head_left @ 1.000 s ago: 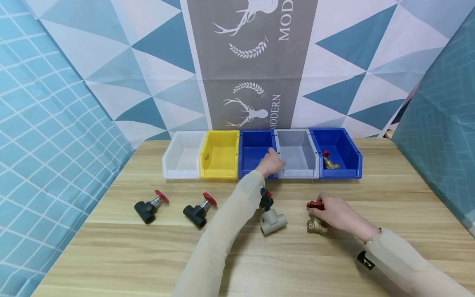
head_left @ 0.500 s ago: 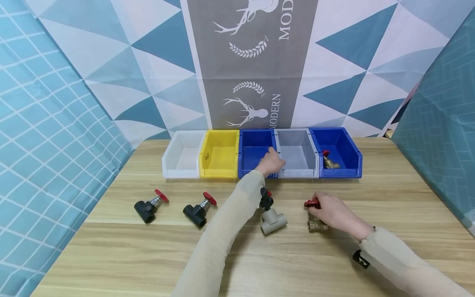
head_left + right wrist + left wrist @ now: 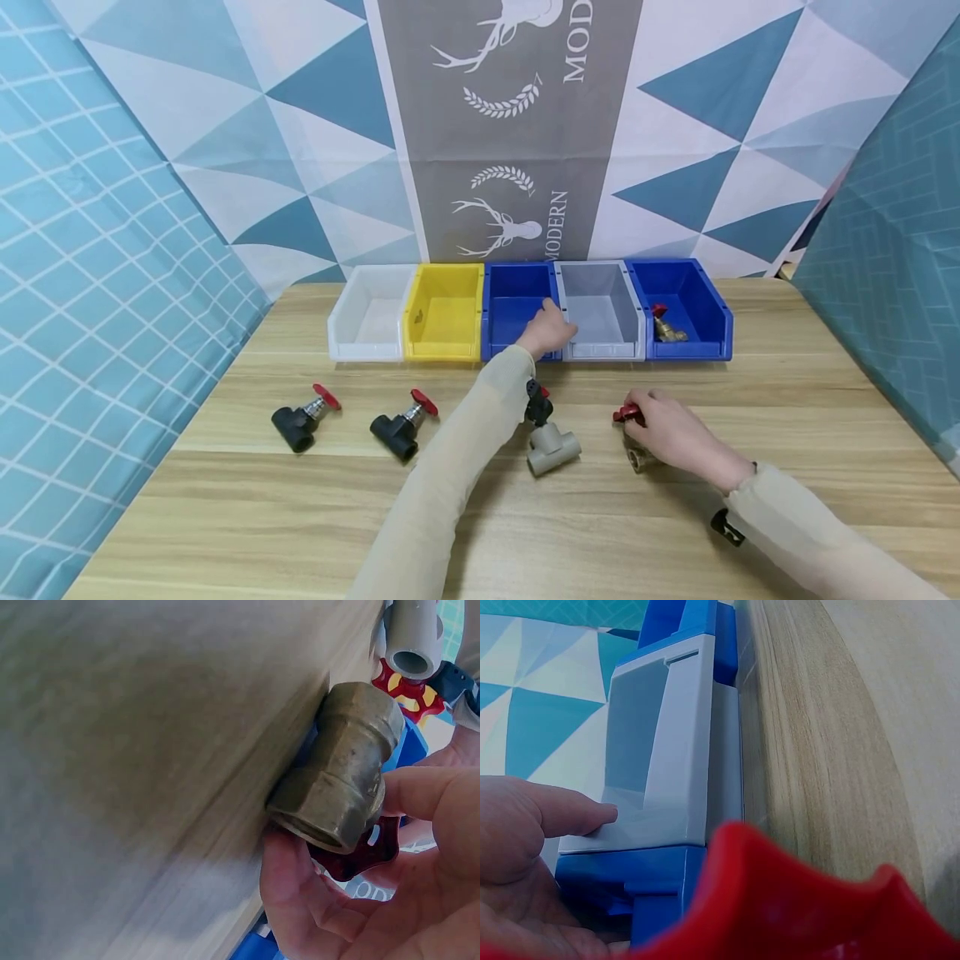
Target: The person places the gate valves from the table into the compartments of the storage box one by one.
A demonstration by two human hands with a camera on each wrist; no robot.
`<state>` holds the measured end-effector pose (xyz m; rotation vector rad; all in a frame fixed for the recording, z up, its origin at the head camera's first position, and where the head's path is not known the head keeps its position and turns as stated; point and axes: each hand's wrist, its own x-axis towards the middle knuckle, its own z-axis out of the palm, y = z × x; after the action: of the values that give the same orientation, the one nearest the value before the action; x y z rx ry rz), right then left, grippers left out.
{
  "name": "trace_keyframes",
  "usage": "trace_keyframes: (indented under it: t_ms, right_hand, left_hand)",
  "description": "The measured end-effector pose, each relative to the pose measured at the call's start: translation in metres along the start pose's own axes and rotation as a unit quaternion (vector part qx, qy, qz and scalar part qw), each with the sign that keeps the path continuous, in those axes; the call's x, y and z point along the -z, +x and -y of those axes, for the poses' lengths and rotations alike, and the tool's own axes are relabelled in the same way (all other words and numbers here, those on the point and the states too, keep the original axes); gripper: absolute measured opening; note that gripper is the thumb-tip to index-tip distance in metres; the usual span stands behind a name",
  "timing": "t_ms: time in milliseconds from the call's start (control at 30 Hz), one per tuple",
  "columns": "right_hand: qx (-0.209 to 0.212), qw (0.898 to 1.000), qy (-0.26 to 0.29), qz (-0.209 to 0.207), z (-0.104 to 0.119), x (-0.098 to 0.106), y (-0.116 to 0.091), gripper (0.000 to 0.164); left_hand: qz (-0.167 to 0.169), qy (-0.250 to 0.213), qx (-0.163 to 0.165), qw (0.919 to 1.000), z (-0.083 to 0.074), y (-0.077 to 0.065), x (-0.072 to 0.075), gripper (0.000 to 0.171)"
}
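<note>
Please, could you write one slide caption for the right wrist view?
The right hand holds a brass valve with a red handwheel; a grey fitting shows at upper right.

My bench (image 3: 300, 533) is pale wood grain. Behind it I see a fabric backdrop (image 3: 330, 142) of white, pale-blue and teal triangles, and down its middle a grey vertical panel (image 3: 517, 137) printed with white deer heads, leaf sprays and sideways lettering. A light-blue cloth (image 3: 112, 292) with white grid lines hangs left; a teal herringbone cloth (image 3: 885, 233) hangs right. At the far edge, I have a white plastic bin (image 3: 367, 352) touching a yellow plastic bin (image 3: 442, 350). Nearer me lie one black tee-shaped valve with a red handle (image 3: 300, 423) and, well apart, a second black tee-shaped valve (image 3: 397, 435).
</note>
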<state>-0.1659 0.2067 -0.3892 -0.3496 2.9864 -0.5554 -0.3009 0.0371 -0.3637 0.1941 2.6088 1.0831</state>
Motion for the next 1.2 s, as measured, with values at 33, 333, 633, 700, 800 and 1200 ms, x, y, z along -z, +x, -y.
trace_keyframes:
  t_ms: [33,333,633,700,800,1200]
  right_hand:
    - [-0.001,1.0,0.0,-0.001,0.0,-0.0004,-0.0005,0.022]
    - [-0.011,1.0,0.011,0.003,0.0023,0.0,-0.0063,0.042]
    - [-0.001,1.0,0.014,0.009,0.0025,0.0027,-0.0079,0.056]
    - [0.0,1.0,0.015,0.01,0.0026,0.003,-0.0078,0.053]
    - [-0.002,1.0,0.014,0.013,0.0031,0.0034,-0.0076,0.048]
    - [0.001,1.0,0.017,0.021,0.004,0.0034,-0.007,0.037]
  left_hand:
    - [0.0,0.0,0.0,1.0,0.0,0.0002,-0.0001,0.071]
    - [0.003,-0.003,0.0,1.0,0.0017,0.0016,-0.0016,0.072]
    - [-0.008,0.005,0.002,1.0,-0.0006,0.0008,0.0008,0.07]
    - [-0.007,0.004,0.003,1.0,-0.0009,0.0006,0.0012,0.071]
    - [-0.008,0.005,0.004,0.9999,-0.0012,0.0004,0.0014,0.071]
    - [-0.002,0.0,0.002,1.0,0.0004,-0.0009,0.0004,0.071]
